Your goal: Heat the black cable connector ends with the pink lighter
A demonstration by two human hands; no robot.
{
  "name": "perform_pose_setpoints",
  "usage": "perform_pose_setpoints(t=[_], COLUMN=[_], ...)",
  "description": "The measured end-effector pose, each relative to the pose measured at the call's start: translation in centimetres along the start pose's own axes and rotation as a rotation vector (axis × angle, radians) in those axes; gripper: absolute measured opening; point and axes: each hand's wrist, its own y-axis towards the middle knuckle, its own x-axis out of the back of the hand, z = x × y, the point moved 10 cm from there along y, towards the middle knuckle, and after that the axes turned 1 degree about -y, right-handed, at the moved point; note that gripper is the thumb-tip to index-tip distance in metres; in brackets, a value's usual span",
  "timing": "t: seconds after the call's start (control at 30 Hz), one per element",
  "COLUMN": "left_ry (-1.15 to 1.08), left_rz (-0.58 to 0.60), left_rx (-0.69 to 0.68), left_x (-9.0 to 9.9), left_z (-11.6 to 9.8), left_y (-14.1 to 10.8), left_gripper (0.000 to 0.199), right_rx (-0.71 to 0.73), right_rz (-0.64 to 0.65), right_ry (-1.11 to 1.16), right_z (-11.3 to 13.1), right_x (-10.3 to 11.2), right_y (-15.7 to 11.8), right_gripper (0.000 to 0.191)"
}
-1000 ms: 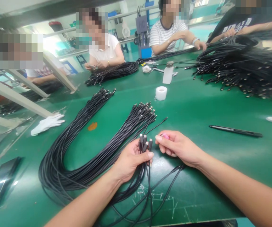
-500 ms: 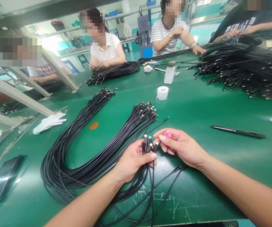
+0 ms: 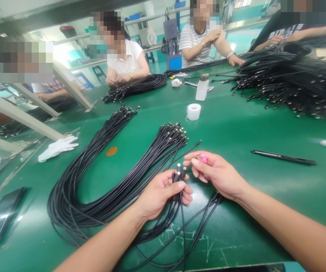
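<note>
Workbench (image 3: 236, 128) with green mat, seen from the wearer's head. At near left, a dark glossy slab (image 3: 3, 219) lies flat, with a white glove (image 3: 57, 148) farther in. Next, a long U-shaped loop of black cables (image 3: 66, 204) runs across the mat, its connector ends pointing far. The left hand (image 3: 160, 196) is nearly closed, fingers curled around a small bunch of cables (image 3: 174, 221) just below their metal connectors (image 3: 178, 168), which stand up past the thumb. The right hand (image 3: 216, 175), just beside it, is partly closed, thumb and fingers pinching a small pink object (image 3: 203, 159) of uncertain kind. Further right lies a black pen-like tool (image 3: 283, 160). At far centre stand a white tape roll (image 3: 194, 112) and a plastic bottle (image 3: 202, 88); at far right, a heaped pile of cables (image 3: 290, 83).
</note>
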Motion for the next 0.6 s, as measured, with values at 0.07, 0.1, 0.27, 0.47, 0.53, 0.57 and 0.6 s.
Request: perform_pose_setpoints(t=[0.07,0.1,0.27,0.47,0.53,0.57,0.6], left_ry=[0.017,0.029,0.053,0.025,0.024,0.022,0.019], left_rz=[0.049,0.066,0.055,-0.009,-0.02,-0.028,-0.035], left_rx=[0.014,0.017,-0.01,-0.023,-0.023,-0.027,-0.032], left_x=[-0.58,-0.78,-0.79,-0.29,-0.23,-0.17,-0.11], left_z=[0.33,0.44,0.19,-0.3,-0.29,-0.31,-0.32], left_y=[-0.07,-0.11,-0.05,0.08,0.03,0.0,-0.01], left_gripper=[0.03,0.031,0.029,0.033,0.036,0.038,0.039], right_rx=[-0.007,-0.005,0.063,0.082,0.078,0.078,0.079], right_rz=[0.032,0.053,0.073,0.034,0.035,0.032,0.028], right_ry=[-0.03,-0.039,-0.02,-0.02,-0.021,-0.022,-0.024], right_z=[0.01,0.07,0.78,0.85,0.84,0.88,0.93], right_x=[-0.3,-0.51,-0.55,-0.02,-0.08,-0.08,-0.07], right_y=[-0.14,-0.23,-0.43,-0.28,-0.29,-0.3,-0.32], right_gripper=[0.029,0.029,0.022,0.02,0.021,0.021,0.022])
